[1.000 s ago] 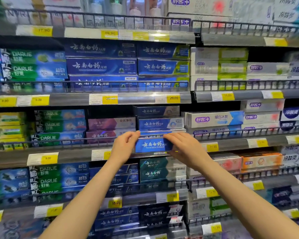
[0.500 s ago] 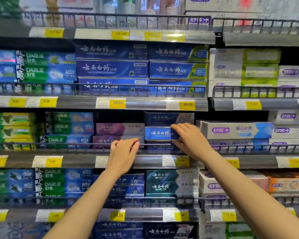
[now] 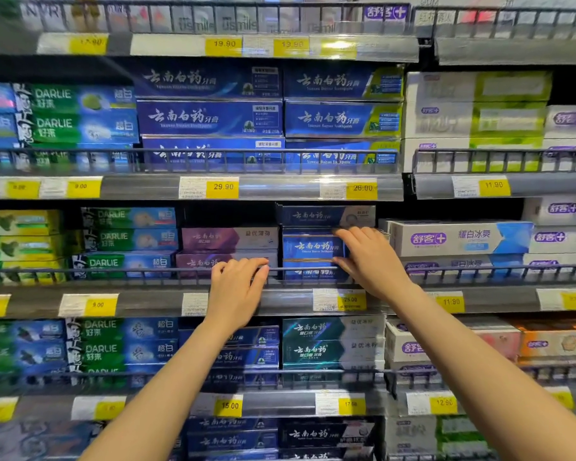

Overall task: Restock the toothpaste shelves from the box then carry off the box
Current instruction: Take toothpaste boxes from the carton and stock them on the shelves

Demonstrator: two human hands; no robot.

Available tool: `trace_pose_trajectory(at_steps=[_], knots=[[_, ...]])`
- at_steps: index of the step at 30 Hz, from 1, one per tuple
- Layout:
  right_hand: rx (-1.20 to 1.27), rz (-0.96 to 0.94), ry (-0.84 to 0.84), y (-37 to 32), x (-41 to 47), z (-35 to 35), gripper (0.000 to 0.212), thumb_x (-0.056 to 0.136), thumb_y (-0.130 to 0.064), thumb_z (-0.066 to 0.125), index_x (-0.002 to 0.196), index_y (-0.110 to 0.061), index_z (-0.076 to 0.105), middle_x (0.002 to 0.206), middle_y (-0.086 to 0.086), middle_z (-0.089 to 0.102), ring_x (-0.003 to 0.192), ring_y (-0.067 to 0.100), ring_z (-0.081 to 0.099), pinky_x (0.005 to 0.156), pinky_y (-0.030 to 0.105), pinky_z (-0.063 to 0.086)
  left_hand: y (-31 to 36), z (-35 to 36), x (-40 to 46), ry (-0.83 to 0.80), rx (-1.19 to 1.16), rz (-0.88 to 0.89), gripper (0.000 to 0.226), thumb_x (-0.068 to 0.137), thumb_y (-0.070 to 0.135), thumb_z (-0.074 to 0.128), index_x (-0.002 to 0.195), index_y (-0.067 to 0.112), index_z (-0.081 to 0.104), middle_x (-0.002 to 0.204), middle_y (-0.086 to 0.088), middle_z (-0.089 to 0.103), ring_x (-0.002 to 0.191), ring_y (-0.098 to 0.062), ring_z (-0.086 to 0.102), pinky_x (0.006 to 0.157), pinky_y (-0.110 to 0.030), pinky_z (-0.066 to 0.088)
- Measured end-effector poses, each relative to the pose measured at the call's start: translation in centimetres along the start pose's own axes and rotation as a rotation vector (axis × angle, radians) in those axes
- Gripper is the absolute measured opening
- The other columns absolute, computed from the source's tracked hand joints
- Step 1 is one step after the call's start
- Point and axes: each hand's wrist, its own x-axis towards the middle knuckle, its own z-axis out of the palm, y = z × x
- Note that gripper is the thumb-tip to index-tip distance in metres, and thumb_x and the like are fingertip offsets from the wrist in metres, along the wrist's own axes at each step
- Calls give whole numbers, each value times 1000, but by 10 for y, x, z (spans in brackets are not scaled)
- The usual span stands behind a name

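Toothpaste box (image 3: 308, 246) now shelved, right hand (image 3: 371, 261) alongside

Both forearms bare, left hand (image 3: 236, 291) and right hand (image 3: 369, 261) seemingly ringless, ungloved.

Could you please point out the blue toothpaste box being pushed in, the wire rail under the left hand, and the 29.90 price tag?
blue toothpaste box (image 3: 310, 246): head view, front face lettering.
wire rail (image 3: 113, 271): head view, top bar, left stretch.
29.90 price tag (image 3: 222, 187): head view, yellow part.
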Motion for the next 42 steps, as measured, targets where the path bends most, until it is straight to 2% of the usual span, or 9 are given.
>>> trace_pose_trajectory(at_steps=[12, 16, 22, 26, 28, 31, 35, 39, 42], knots=[[15, 15, -65, -3, -1, -8, 51, 85, -35, 65, 127, -9, 52, 113, 9, 60, 101, 29, 55, 89, 39, 43, -2, -2, 1, -34, 18, 28, 67, 87, 57, 11, 118, 23, 60, 109, 10, 64, 101, -12, 53, 99, -34, 21], [21, 8, -44, -9, -8, -17, 54, 91, -47, 43, 131, -10, 48, 123, 8, 57, 111, 28, 53, 98, 42, 41, -6, -2, 1, -63, 78, 53, 63, 85, 56, 19, 118, 21, 60, 107, 7, 62, 102, -16, 53, 99, -37, 24], [1, 27, -66, -25, -67, -44, 49, 90, -42, 41, 124, -9, 54, 119, 8, 60, 105, 27, 57, 90, 37, 46, 4, -2, -23, 129, 141, 306, 38, 84, 38, 41, 104, 15, 64, 102, 1, 62, 100, -16, 50, 93, -36, 27], [-24, 137, -214, -35, -144, -61, 43, 90, -36, 50, 122, -9, 55, 115, 9, 62, 100, 28, 60, 82, 35, 50, 28, 17, -65, -31, 40, 420, 37, 83, 39, 42, 101, 16, 64, 99, 3, 63, 97, -14, 50, 84, -33, 34], [-25, 218, -291, -47, -190, -70, 43, 88, -29, 60, 125, -9, 54, 117, 9, 60, 103, 29, 59, 82, 36, 50, 43, 31, -95, -162, 0, 434, 37, 81, 40, 42, 100, 17, 64, 97, 3, 62, 95, -16, 53, 80, -35, 41], [-25, 417, -458, -71, -266, -88, 47, 90, -29, 59, 132, -10, 49, 125, 8, 55, 111, 29, 54, 86, 38, 49, 72, 54, -149, -353, -72, 501, 33, 80, 38, 42, 95, 18, 63, 90, 3, 62, 84, -21, 60, 70, -35, 46], [-51, 579, -569, -109, -371, -117, 48, 73, -25, 76, 115, -9, 60, 102, 8, 65, 88, 27, 65, 68, 32, 55, 113, 80, -228, -567, -147, 685, 33, 81, 40, 38, 89, 17, 61, 84, 1, 60, 78, -22, 59, 67, -36, 45], [-94, 812, -688, -151, -472, -165, 58, 58, -25, 84, 109, -14, 60, 97, 5, 66, 83, 25, 67, 66, 32, 57, 168, 93, -294, -699, -240, 833, 28, 76, 40, 42, 84, 18, 59, 77, 1, 56, 73, -23, 56, 65, -35, 38], [-124, 1000, -750, -181, -537, -209, 57, 58, -26, 83, 108, -12, 60, 95, 8, 66, 80, 27, 68, 61, 35, 58, 221, 95, -335, -732, -304, 964, 30, 73, 41, 43, 85, 20, 60, 77, 1, 57, 73, -21, 55, 65, -33, 32]])
